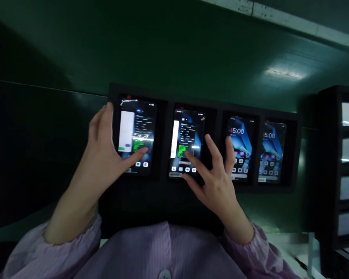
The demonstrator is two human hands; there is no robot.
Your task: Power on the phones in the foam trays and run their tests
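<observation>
A black holder tray (163,97) carries several lit phones side by side. My left hand (104,155) rests at the left edge of the first phone (138,131), its thumb touching the lower part of the screen. Spread wide, my right hand (215,182) has its index fingertip on the second phone (187,139), over green text. A third phone (240,147) and a fourth phone (272,151) show home screens with a clock. Neither hand holds anything.
The tray lies on a dark green surface (192,50). A black rack (340,166) with pale shelves stands at the right. My lilac sleeves and smock (151,252) fill the bottom of the view.
</observation>
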